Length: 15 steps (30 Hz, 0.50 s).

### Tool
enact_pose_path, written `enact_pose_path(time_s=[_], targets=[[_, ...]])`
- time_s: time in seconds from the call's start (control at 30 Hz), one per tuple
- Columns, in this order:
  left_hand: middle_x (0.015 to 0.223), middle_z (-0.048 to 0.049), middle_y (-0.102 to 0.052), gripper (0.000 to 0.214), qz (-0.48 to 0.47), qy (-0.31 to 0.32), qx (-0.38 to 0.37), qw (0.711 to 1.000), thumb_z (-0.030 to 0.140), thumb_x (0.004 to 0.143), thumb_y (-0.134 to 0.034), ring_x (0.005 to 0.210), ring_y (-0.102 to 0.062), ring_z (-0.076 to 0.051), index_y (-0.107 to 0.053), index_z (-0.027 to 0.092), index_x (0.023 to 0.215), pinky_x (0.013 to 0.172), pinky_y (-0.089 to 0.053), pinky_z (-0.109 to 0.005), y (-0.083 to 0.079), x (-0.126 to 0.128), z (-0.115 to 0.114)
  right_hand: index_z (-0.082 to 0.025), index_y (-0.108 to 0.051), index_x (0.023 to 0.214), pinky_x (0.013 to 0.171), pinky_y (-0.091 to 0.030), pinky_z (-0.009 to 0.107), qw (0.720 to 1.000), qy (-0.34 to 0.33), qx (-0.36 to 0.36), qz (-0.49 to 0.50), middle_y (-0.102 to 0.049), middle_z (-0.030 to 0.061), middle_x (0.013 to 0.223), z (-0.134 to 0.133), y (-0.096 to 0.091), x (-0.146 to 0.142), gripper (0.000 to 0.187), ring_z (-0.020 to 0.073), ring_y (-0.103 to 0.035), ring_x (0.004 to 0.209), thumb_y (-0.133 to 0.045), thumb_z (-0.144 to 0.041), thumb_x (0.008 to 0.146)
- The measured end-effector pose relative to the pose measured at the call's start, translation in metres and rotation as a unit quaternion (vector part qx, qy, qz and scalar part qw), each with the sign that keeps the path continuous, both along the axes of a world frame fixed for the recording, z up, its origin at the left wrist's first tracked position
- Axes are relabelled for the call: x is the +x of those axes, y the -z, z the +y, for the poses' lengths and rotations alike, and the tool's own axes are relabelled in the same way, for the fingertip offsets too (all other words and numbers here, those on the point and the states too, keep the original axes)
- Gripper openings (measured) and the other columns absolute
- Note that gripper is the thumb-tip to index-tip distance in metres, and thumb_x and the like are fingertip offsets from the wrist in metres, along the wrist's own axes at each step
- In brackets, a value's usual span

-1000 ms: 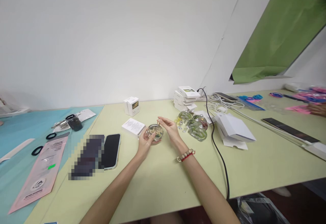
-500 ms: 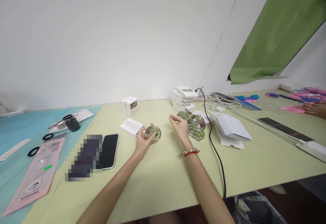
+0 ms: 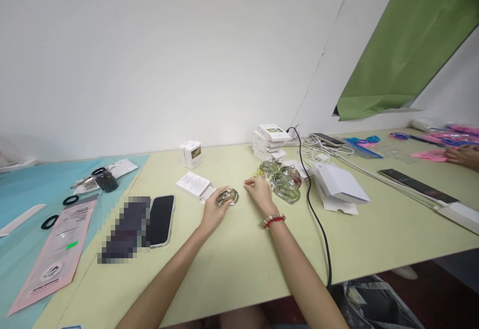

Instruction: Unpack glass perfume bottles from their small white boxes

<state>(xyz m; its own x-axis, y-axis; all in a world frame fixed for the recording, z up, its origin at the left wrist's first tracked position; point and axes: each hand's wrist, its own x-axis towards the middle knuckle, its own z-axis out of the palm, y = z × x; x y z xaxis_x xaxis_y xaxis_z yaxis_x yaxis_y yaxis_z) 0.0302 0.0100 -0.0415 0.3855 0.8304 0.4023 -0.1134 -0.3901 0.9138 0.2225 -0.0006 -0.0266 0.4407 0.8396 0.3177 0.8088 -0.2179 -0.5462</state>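
My left hand point(image 3: 214, 213) is closed around a round, clear glass bottle point(image 3: 227, 198) with a small gold-coloured neck, tilted just over the table. To its right, the fingers of my right hand point(image 3: 260, 193) are pinched together; whatever they hold, if anything, is too small to make out. Several similar glass bottles point(image 3: 287, 191) lie grouped beyond and beside my right hand, partly overlapping. An opened white box point(image 3: 193, 184) with printed text lies by my left hand, flaps toward it.
White boxes stand at the back left point(image 3: 190, 153) and in a stack point(image 3: 270, 139) at the wall. A black cable point(image 3: 315, 224) crosses the table beside an open white box point(image 3: 339, 182). A phone point(image 3: 161, 221) lies left. At far right is another person's hand point(image 3: 464, 157).
My right hand has moved left and slightly down, away from the grouped bottles toward the held one. My left hand has tipped its bottle, so its face looks flatter.
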Motion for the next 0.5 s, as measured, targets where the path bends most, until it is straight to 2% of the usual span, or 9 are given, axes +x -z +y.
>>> enact_pose_path(time_s=[0.13, 0.2, 0.27, 0.33, 0.4, 0.5], targets=[[0.11, -0.0074, -0.058, 0.036, -0.005, -0.015, -0.015, 1.0, 0.028, 0.074, -0.059, 0.102, -0.054, -0.017, -0.058, 0.017, 0.108, 0.094, -0.04, -0.032, 0.003, 0.001, 0.001, -0.018, -0.068, 0.091, 0.071, -0.041, 0.033, 1.0, -0.007, 0.023, 0.011, -0.065, 0.0089, 0.092, 0.005, -0.002, -0.005, 0.022, 0.0204, -0.058, 0.079, -0.055, -0.025, 0.074], [0.108, -0.0067, -0.059, 0.034, 0.0, -0.04, -0.021, 0.999, 0.03, 0.075, -0.058, 0.101, -0.054, -0.016, -0.059, 0.018, 0.106, 0.093, -0.04, -0.031, 0.003, 0.0, -0.001, -0.017, -0.067, 0.095, 0.072, -0.043, 0.032, 0.992, -0.063, 0.062, 0.093, -0.063, 0.0094, 0.097, 0.007, -0.008, -0.013, 0.03, 0.0185, -0.058, 0.076, -0.054, -0.037, 0.076], [0.109, -0.0061, -0.059, 0.034, -0.006, -0.072, -0.025, 0.997, 0.032, 0.076, -0.057, 0.102, -0.054, -0.016, -0.058, 0.018, 0.107, 0.094, -0.04, -0.03, -0.001, -0.003, -0.003, -0.017, -0.065, 0.097, 0.067, -0.046, 0.031, 0.958, -0.157, 0.07, 0.228, -0.063, 0.0097, 0.1, 0.008, -0.015, -0.027, 0.043, 0.0184, -0.059, 0.079, -0.046, -0.051, 0.08], [0.112, -0.0061, -0.058, 0.036, -0.03, -0.099, -0.027, 0.994, 0.033, 0.077, -0.057, 0.104, -0.054, -0.016, -0.058, 0.018, 0.11, 0.095, -0.04, -0.03, -0.008, -0.007, -0.006, -0.016, -0.064, 0.102, 0.062, -0.048, 0.029, 0.909, -0.241, 0.04, 0.338, -0.063, 0.0101, 0.099, 0.004, -0.023, -0.048, 0.056, 0.0197, -0.06, 0.083, -0.036, -0.059, 0.081], [0.113, -0.0067, -0.057, 0.037, -0.066, -0.124, -0.024, 0.99, 0.033, 0.076, -0.057, 0.104, -0.054, -0.017, -0.057, 0.018, 0.11, 0.095, -0.041, -0.03, -0.018, -0.013, -0.009, -0.016, -0.062, 0.105, 0.06, -0.049, 0.029, 0.869, -0.301, 0.03, 0.392, -0.063, 0.0095, 0.1, -0.004, -0.03, -0.071, 0.061, 0.0201, -0.06, 0.083, -0.031, -0.062, 0.082], [0.113, -0.0067, -0.057, 0.038, -0.118, -0.151, -0.014, 0.981, 0.032, 0.075, -0.06, 0.106, -0.053, -0.017, -0.058, 0.017, 0.11, 0.094, -0.042, -0.028, -0.037, -0.022, -0.015, -0.022, -0.051, 0.118, 0.054, -0.051, 0.028, 0.823, -0.349, 0.071, 0.443, -0.059, 0.0065, 0.11, -0.018, -0.041, -0.1, 0.053, 0.0203, -0.06, 0.084, -0.037, -0.058, 0.082]])
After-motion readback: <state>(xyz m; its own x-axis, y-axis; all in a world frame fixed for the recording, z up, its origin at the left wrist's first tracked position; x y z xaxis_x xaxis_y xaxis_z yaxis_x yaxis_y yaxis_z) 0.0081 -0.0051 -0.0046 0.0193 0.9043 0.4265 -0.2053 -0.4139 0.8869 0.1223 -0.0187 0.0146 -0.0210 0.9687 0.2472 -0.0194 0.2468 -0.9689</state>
